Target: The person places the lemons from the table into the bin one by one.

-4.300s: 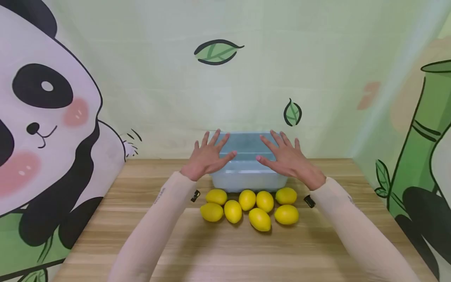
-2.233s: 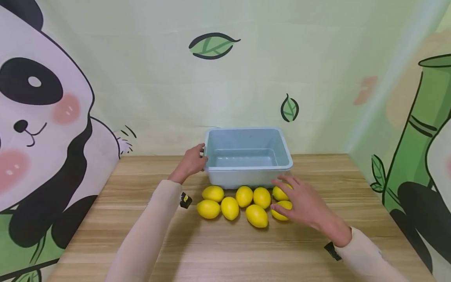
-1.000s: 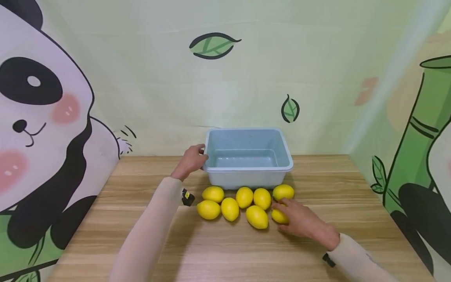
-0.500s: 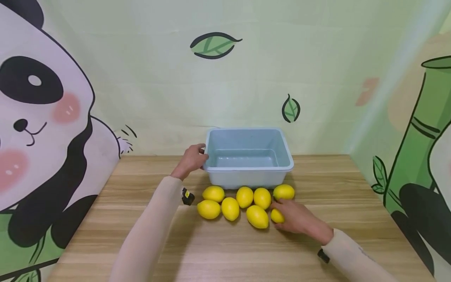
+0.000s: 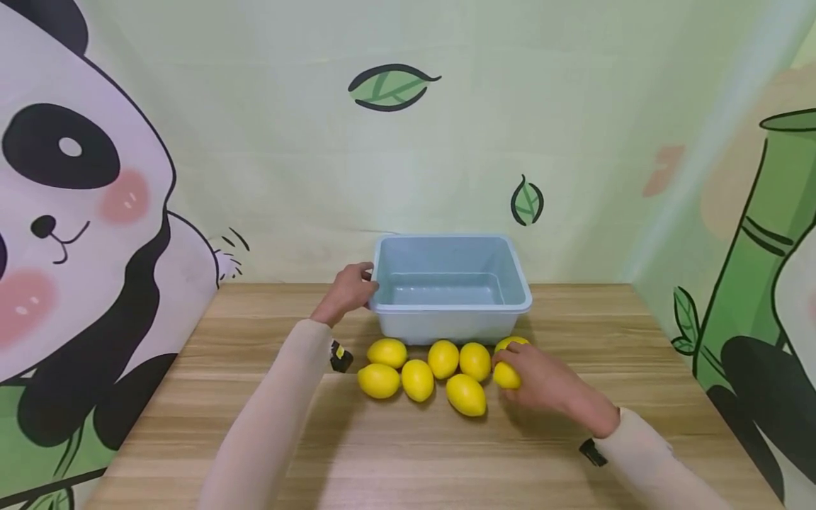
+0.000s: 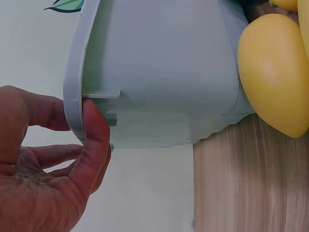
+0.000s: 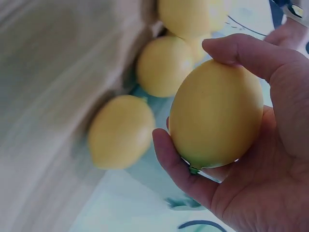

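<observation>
With thumb and fingers, my left hand [image 5: 347, 292] pinches the left rim of a light blue plastic basin [image 5: 449, 324], whose rim also shows between the fingertips in the left wrist view. My right hand [image 5: 553, 386] grips a yellow lemon [image 7: 217, 113], its thumb on one side and curled fingers on the other. In the head view this lemon is partly covered by the fingers, in front of another lemon [image 5: 512, 343] by the basin's right front corner. Several more lemons [image 5: 417, 380] lie in loose rows along the basin's front. The basin's inside holds nothing visible.
All stands on a wood-grain table [image 5: 408, 460]. Behind it hangs a pale green cloth backdrop [image 5: 287, 142] printed with a panda, leaves and bamboo. The basin stands at the table's back edge, close to the cloth. A small black device [image 5: 593, 452] sits at each wrist.
My left hand went from above the basin to its left rim and has stayed there. My right hand came down to the front right lemon, took hold of it and has raised it slightly.
</observation>
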The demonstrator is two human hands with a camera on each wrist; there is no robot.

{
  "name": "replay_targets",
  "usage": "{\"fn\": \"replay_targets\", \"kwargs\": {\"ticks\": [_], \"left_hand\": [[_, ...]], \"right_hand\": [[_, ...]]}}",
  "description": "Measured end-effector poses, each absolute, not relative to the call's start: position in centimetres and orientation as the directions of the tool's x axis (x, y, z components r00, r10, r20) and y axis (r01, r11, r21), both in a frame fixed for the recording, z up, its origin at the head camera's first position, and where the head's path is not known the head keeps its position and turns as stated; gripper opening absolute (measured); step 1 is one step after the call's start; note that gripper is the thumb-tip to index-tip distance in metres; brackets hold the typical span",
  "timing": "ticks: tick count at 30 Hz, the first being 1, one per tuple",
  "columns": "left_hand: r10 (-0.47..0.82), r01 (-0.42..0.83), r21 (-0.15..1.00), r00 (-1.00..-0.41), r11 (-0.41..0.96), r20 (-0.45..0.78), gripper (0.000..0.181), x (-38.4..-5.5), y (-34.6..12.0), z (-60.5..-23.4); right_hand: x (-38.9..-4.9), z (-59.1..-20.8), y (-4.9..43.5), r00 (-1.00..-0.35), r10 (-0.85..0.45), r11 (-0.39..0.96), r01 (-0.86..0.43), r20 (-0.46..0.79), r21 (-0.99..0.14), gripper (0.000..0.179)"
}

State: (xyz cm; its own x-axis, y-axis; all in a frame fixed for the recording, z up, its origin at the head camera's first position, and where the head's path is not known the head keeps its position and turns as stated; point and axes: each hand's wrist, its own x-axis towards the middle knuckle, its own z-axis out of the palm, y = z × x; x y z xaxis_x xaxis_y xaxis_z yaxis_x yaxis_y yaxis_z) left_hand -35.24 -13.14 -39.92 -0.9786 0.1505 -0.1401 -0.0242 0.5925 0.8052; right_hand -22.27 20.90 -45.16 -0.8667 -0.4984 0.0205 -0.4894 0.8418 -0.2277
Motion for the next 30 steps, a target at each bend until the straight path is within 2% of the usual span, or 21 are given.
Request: {"fn": "replay_targets", "kwargs": {"ticks": [4, 15, 24, 30], "left_hand": [[0.159, -0.013, 0.806, -0.978, 0.592, -0.133, 0.059, -35.3, -13.0, -39.9], [0.17, -0.009, 0.796, -0.975, 0.605, -0.14, 0.057, -35.3, -12.9, -40.0], [0.172, -0.012, 0.794, -0.974, 0.607, -0.147, 0.059, -35.6, -13.2, -40.0], [0.174, -0.008, 0.794, -0.974, 0.609, -0.143, 0.059, -35.5, -13.3, -40.1]], "right_hand": [[-22.5, -43.7, 20.8, -0.854, -0.519, 0.822, -0.514, 0.05, -0.245, 0.043], [-23.1, -39.7, 19.1, -0.85, -0.515, 0.832, -0.526, 0.107, -0.173, 0.048], [-24.8, -36.1, 17.3, -0.828, -0.528, 0.813, -0.558, 0.19, -0.169, 0.044], [-25.8, -33.7, 16.6, -0.833, -0.517, 0.819, -0.548, 0.194, -0.169, 0.043]]}}
